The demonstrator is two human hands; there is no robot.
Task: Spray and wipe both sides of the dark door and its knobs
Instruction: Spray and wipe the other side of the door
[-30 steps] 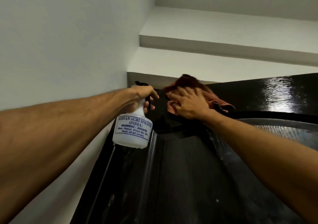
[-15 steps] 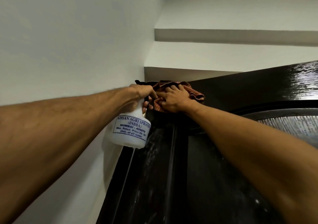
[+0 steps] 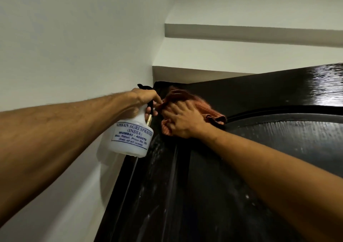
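Observation:
The dark glossy door fills the lower right, seen from below, wet with droplets. Near its top left corner my right hand presses a reddish-brown cloth flat against the door with spread fingers. My left hand grips the neck of a white spray bottle with a blue printed label and black trigger head, held just left of the cloth beside the door's edge. No knob is in view.
A white wall runs along the left, close to the door's edge. White stepped ceiling ledges hang above the door top. An arched raised panel curves across the door's upper right.
My right hand slid the cloth left toward the top corner, then slightly down and right. The spray bottle stayed in my left hand beside it. The view tilted.

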